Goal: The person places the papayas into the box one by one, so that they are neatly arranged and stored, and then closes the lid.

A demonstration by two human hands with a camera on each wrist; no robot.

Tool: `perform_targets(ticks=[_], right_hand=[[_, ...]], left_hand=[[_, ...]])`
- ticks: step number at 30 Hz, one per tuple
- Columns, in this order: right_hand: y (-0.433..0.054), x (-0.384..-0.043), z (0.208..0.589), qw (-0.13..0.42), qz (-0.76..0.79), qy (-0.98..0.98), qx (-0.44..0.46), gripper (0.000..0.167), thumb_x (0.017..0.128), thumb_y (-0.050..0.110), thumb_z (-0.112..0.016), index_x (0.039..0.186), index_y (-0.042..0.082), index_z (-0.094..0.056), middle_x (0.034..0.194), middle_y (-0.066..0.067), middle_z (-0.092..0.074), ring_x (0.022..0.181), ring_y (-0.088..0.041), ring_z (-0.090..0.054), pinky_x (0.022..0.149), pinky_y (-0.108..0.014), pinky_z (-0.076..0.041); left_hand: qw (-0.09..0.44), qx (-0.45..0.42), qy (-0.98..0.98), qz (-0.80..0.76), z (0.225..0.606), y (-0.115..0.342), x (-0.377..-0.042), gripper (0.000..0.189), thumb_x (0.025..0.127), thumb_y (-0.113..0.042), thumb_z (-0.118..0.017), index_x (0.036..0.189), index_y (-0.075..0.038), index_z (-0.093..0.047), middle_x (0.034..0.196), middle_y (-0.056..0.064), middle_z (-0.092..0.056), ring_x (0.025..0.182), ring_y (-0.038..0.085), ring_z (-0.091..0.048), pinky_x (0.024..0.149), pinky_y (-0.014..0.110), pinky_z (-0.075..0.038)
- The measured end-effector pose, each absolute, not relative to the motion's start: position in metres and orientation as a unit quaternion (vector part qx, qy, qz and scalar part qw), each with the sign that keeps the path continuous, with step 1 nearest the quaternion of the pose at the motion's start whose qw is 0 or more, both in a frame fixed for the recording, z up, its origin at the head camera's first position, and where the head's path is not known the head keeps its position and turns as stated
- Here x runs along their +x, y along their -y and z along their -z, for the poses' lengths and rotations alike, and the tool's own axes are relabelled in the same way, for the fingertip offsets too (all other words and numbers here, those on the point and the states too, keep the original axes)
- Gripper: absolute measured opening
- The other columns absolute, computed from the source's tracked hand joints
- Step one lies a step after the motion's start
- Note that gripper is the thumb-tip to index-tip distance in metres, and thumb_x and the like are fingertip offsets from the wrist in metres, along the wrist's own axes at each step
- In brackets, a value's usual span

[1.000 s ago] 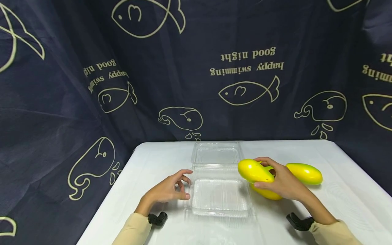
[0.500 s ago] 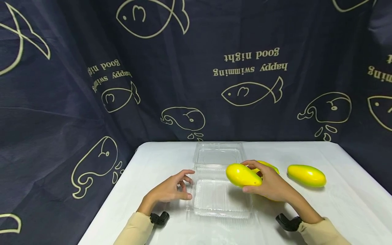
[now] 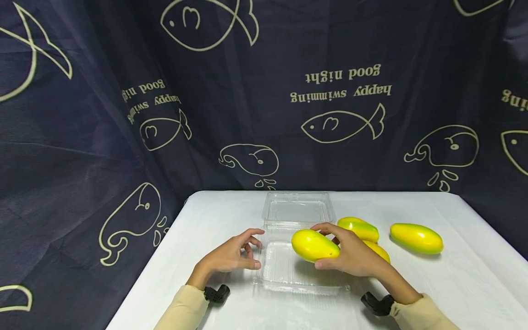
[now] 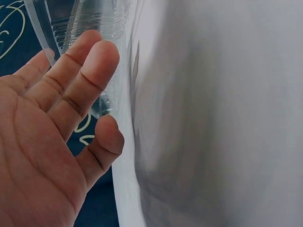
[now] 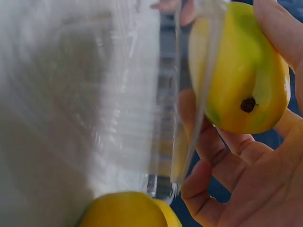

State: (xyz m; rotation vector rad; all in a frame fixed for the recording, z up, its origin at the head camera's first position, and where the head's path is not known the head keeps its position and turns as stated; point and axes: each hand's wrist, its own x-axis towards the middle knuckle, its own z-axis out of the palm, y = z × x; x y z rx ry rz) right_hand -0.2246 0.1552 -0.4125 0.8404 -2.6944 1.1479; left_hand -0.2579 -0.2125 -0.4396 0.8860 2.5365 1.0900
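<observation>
My right hand grips a yellow-green mango between thumb and fingers, over the right part of a clear plastic clamshell box. In the right wrist view the dark stem spot of this mango shows, and the box's rim crosses in front of part of it. My left hand is beside the box's left edge, fingers loosely bent and holding nothing. The left wrist view has the left hand's palm with the clear box wall behind its fingertips.
Two more mangoes lie right of the box, one farther back and one partly hidden by my right hand. Another mango lies farther right. The box's lid is folded back toward the white table's far edge, before a dark curtain.
My right hand has carried the mango leftward from the other mangoes to over the box, uncovering the ones behind it. The left hand has stayed by the box's left edge.
</observation>
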Motion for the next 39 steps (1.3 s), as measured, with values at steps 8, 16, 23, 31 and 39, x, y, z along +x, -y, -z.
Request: perform_targets(ticks=[8,16,23,31,39], right_hand=[[-0.139,-0.221,0.416,0.028,-0.398,0.867,0.3,0.077,0.067,0.053,-0.089,0.134,0.036,-0.055,0.131,0.022,-0.059,0.118,-0.011,-0.057,0.086,-0.027,-0.05],[-0.123,-0.218,0.421,0.002,-0.4,0.861,0.315,0.073,0.067,0.044,-0.092,0.131,0.038,-0.055,0.127,0.022,-0.061,0.116,-0.012,-0.059,0.084,-0.027,-0.051],[-0.112,-0.217,0.424,-0.016,-0.393,0.859,0.328,0.071,0.069,0.047,-0.09,0.13,0.038,-0.055,0.125,0.022,-0.061,0.115,-0.012,-0.059,0.084,-0.027,-0.051],[-0.104,-0.217,0.429,-0.039,-0.389,0.858,0.333,0.071,0.072,0.049,-0.088,0.133,0.034,-0.054,0.125,0.008,-0.064,0.1,-0.015,-0.064,0.079,-0.027,-0.051],[-0.095,-0.218,0.434,-0.036,-0.391,0.857,0.332,0.07,0.072,0.049,-0.088,0.132,0.033,-0.056,0.126,0.012,-0.064,0.114,-0.018,-0.062,0.085,-0.031,-0.052]], left_hand=[[0.124,0.299,-0.87,-0.374,0.441,0.212,-0.256,0.08,0.086,-0.038,-0.079,0.152,-0.032,-0.035,0.13,-0.001,-0.064,0.086,0.014,-0.067,0.088,0.039,-0.049],[0.121,0.302,-0.871,-0.367,0.442,0.211,-0.257,0.079,0.085,-0.038,-0.079,0.151,-0.033,-0.035,0.13,-0.001,-0.065,0.086,0.012,-0.067,0.088,0.039,-0.049],[0.122,0.299,-0.871,-0.371,0.442,0.211,-0.258,0.082,0.085,-0.038,-0.08,0.153,-0.024,-0.036,0.128,-0.002,-0.065,0.085,0.012,-0.067,0.089,0.041,-0.049],[0.119,0.302,-0.873,-0.365,0.44,0.21,-0.258,0.083,0.085,-0.038,-0.08,0.153,-0.025,-0.035,0.128,-0.003,-0.065,0.086,0.012,-0.067,0.089,0.038,-0.049],[0.12,0.301,-0.873,-0.365,0.44,0.211,-0.259,0.084,0.084,-0.045,-0.079,0.153,-0.025,-0.035,0.129,-0.003,-0.065,0.086,0.012,-0.067,0.088,0.037,-0.049]])
